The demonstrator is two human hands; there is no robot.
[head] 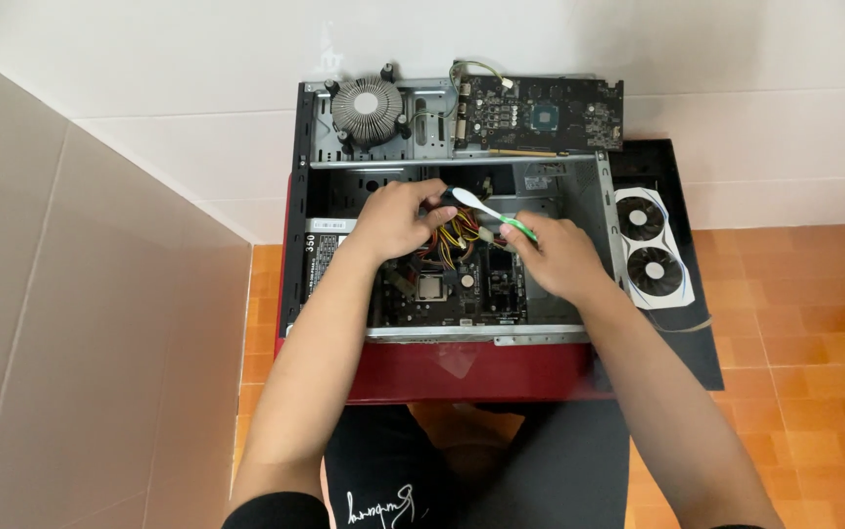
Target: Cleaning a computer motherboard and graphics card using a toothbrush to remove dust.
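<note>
Head view: right hand (558, 257) pinches a green-white toothbrush (489, 213); left hand (398, 217) grips cables (455, 238) inside the computer case (589, 196).

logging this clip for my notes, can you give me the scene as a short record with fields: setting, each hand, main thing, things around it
setting: open computer case with red sides on an orange tiled floor, against a white wall
left hand: left hand on the bundle of coloured cables inside the case
right hand: right hand holds a green and white toothbrush, head toward the cables
inside case: motherboard, power supply at left
around: round heatsink cooler and bare graphics board at the far end, two-fan shroud on a black panel at right
</note>
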